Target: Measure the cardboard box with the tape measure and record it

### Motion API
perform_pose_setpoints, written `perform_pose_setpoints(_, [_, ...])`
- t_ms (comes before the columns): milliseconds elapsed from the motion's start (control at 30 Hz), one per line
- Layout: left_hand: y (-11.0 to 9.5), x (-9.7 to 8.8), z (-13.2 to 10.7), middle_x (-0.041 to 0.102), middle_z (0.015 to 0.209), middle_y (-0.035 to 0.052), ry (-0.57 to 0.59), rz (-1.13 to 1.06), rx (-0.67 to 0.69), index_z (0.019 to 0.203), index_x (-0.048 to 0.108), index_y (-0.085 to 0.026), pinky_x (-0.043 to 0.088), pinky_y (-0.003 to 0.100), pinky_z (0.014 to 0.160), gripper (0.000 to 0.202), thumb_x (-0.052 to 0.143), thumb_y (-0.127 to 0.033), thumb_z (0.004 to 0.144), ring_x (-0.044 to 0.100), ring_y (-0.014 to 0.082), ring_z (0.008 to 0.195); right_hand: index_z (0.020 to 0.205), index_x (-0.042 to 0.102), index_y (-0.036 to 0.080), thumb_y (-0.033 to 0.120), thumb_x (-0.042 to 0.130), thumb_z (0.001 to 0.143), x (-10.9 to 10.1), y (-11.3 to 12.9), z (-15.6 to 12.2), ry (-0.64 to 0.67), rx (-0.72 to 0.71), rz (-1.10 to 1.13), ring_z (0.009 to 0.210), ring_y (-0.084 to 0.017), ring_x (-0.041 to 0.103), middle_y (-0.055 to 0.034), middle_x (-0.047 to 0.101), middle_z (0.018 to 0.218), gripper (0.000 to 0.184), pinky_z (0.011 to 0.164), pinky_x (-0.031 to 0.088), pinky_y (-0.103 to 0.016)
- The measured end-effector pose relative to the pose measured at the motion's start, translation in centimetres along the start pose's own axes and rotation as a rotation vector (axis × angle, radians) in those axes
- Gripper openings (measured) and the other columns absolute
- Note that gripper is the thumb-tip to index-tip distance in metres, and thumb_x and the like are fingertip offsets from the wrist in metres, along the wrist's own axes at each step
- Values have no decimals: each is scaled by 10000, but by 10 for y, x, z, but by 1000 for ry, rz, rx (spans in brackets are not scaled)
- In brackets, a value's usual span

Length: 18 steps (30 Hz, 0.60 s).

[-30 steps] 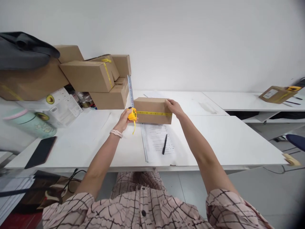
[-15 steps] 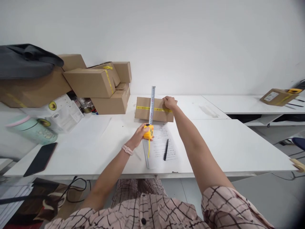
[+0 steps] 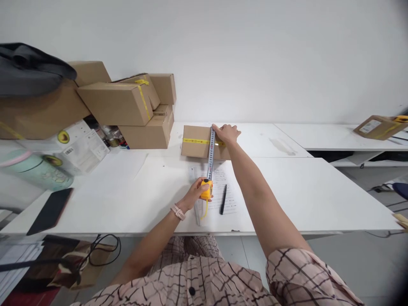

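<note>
A small cardboard box (image 3: 195,142) with a yellow tape stripe lies on the white table (image 3: 287,191) ahead of me. My left hand (image 3: 194,196) is closed round a yellow tape measure (image 3: 206,189) near the table's front. Its white blade (image 3: 211,153) runs from the case up across the box's top. My right hand (image 3: 225,134) rests on the box's far right part, fingers pressing the blade's end against the box. Under the tape lie a printed sheet (image 3: 216,191) and a black pen (image 3: 222,199).
Stacked cardboard boxes (image 3: 127,102) stand at the back left, with a dark bag (image 3: 28,68) on top. A mint bottle (image 3: 35,170), a white packet (image 3: 79,144) and a black phone (image 3: 51,210) lie at the left. Another box (image 3: 379,126) sits on the far right shelf.
The box went from tilted up in my hands to lying flat. My left hand drew the tape measure back toward me, and the blade now lies across the box's top, held by my right hand.
</note>
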<state>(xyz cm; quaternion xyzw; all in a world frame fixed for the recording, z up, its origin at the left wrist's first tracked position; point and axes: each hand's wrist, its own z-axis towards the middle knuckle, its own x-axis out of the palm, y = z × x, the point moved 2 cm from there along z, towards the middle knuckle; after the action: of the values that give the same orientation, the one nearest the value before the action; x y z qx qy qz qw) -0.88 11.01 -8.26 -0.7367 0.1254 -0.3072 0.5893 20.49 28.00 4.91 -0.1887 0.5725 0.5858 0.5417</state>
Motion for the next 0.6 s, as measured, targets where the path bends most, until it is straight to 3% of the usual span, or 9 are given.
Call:
perform_pose_setpoints(167, [17,3,9,595,1022,38,-54,86,62,1106,521,-199,577,292,645,505,761,-490,771,637,133,765,946,705,151,723,371,884,1,1,-3,-20,18,5,1219,-393,446,-181,671,1079,666,998,313,-595])
perform_pose_setpoints(333, [30,-6,18,622,1006,40,-132,123,50,1147,518,-196,526,246,661,512,784,-429,777,606,112,779,974,690,152,737,376,881,2,0,-5,-28,1,3,1219,-392,449,-182,659,1141,671,998,322,-597])
perform_pose_setpoints(600, [32,-18,24,636,1001,48,-100,108,8,1117,528,-200,538,250,603,504,781,-472,777,627,114,724,1000,691,147,734,356,892,2,1,-7,-29,-2,-12,1223,-392,449,-189,652,1162,684,1001,318,-597])
